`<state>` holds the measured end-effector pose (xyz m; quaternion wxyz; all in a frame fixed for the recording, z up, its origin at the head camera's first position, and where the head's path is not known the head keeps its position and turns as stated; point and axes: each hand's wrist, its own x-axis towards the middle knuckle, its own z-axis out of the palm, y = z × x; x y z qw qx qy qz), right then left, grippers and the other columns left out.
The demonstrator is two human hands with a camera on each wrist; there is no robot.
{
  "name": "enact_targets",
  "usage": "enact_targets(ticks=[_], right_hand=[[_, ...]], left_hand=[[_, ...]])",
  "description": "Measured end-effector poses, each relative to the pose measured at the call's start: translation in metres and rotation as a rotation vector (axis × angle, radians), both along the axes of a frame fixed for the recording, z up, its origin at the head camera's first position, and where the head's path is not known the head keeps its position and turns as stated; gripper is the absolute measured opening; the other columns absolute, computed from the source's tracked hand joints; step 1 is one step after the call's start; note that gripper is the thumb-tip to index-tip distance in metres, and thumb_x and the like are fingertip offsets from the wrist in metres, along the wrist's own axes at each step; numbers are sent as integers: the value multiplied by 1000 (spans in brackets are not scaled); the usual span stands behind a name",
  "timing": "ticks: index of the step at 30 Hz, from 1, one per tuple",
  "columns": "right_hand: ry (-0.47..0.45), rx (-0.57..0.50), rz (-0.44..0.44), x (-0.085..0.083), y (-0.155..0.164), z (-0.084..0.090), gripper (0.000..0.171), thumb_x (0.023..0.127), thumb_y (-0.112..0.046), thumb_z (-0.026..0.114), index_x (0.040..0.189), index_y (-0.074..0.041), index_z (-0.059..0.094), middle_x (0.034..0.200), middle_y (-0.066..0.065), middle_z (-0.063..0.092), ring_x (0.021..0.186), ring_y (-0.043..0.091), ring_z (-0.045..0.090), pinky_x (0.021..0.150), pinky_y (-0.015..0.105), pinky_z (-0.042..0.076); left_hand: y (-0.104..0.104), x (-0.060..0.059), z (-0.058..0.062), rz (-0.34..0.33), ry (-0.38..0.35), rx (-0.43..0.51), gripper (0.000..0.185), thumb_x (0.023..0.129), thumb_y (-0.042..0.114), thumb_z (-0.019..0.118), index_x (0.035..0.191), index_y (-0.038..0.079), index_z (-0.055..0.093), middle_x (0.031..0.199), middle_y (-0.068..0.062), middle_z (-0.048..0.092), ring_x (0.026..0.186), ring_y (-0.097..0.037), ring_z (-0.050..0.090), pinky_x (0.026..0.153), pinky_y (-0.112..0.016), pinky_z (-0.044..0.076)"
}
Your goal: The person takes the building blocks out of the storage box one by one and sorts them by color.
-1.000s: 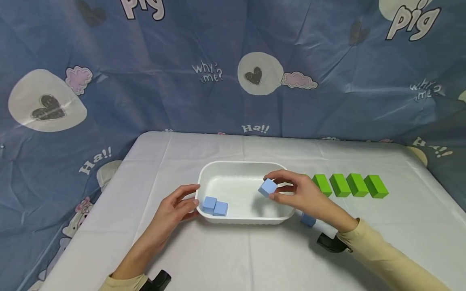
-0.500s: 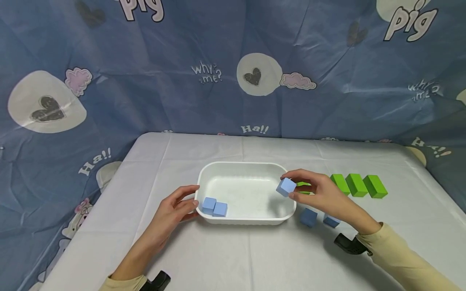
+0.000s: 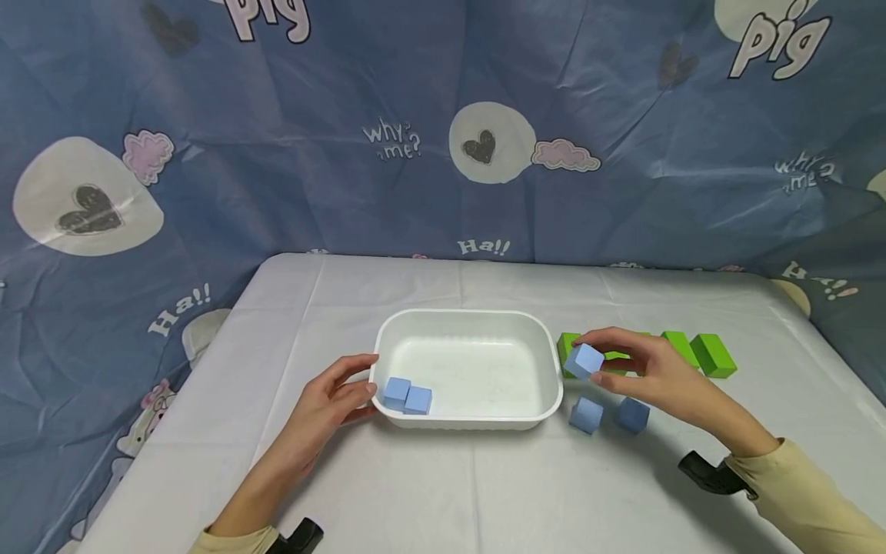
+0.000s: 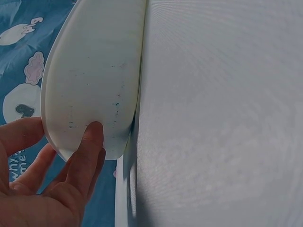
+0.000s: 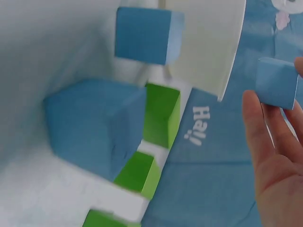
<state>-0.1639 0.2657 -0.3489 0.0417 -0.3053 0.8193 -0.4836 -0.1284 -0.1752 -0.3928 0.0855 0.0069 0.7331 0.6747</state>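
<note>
My right hand (image 3: 647, 373) pinches a light blue cube (image 3: 584, 361) between thumb and fingers, raised just right of the white tray (image 3: 477, 422). The right wrist view shows this held cube (image 5: 276, 84) at the fingertips. Below it on the table lie two more blue cubes, one nearer the tray (image 3: 586, 415) and one further right (image 3: 632, 415). My left hand (image 3: 325, 408) touches the tray's left end, its fingertips (image 4: 94, 130) on the outer wall. Two blue cubes (image 3: 407, 395) sit side by side in the tray's near left corner.
Several green blocks (image 3: 714, 355) stand in a row right of the tray, some partly hidden behind my right hand. A white cloth (image 3: 346, 485) covers the table. Blue printed fabric (image 3: 311, 185) hangs behind the table's far edge.
My right hand has carried its blue cube rightward, from above the tray to beyond its right rim. The two table cubes have come fully into view. The left hand stays put.
</note>
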Motion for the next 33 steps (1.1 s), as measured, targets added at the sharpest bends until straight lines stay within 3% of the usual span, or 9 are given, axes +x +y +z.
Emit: enact_targets(ticks=[9, 20, 33], right_hand=[[39, 46, -89, 9, 27, -3, 42, 89, 1, 70, 129, -8, 60, 127, 8, 60, 107, 15, 63, 87, 26, 52], [37, 89, -122, 17, 59, -10, 40, 90, 5, 67, 128, -6, 59, 127, 8, 59, 113, 7, 59, 87, 20, 50], [38, 171, -208, 30, 88, -20, 40, 89, 2, 69, 128, -1, 59, 120, -7, 62, 106, 0, 60, 79, 21, 54]], left_hand=[[-1, 0, 0, -6, 3, -4, 46, 95, 9, 64, 139, 8, 50, 137, -15, 53, 120, -26, 57, 88, -35, 53], [-2, 0, -1, -17, 11, 5, 46, 95, 11, 65, 138, 9, 50, 136, -16, 54, 118, -25, 58, 87, -34, 53], [-1, 0, -1, -16, 14, 1, 46, 95, 11, 65, 138, 8, 50, 135, -16, 55, 118, -25, 58, 87, -34, 53]])
